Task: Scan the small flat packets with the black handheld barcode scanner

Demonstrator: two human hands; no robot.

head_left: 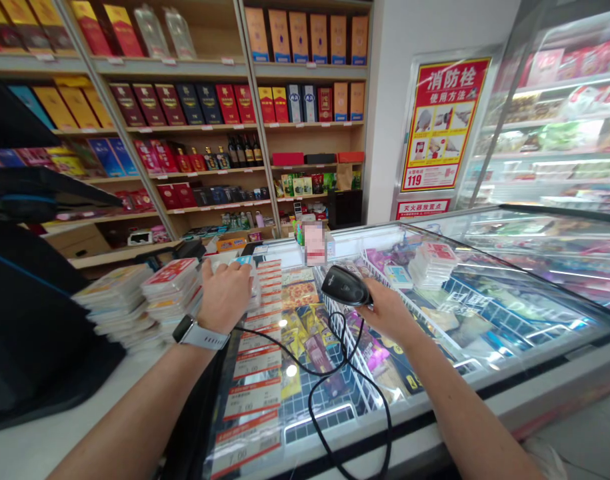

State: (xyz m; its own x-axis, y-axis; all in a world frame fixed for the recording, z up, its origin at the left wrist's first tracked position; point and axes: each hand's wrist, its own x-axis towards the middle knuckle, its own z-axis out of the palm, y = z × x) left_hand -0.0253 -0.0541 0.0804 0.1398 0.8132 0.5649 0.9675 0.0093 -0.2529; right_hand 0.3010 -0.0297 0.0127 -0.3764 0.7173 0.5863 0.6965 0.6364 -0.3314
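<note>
My right hand [385, 308] grips a black handheld barcode scanner [347, 285] above the glass-topped freezer. From the scanner, a black cord [315, 387] loops down across the glass. Wearing a watch [199, 332] at the wrist, my left hand [225, 293] is curled over clear plastic packs [256, 291] with a bit of blue on top. Most of those packs are hidden behind the fingers. Just left of that hand stand a stack with red labels [172, 283] and a stack with orange-yellow labels [117, 293].
Under the freezer glass lie wire baskets [367, 360] with bagged goods. Price labels [252, 400] line its left side. Another stack of packs [432, 263] sits on the glass to the right. A black monitor [29, 300] fills the left; shelves [185, 133] stand behind.
</note>
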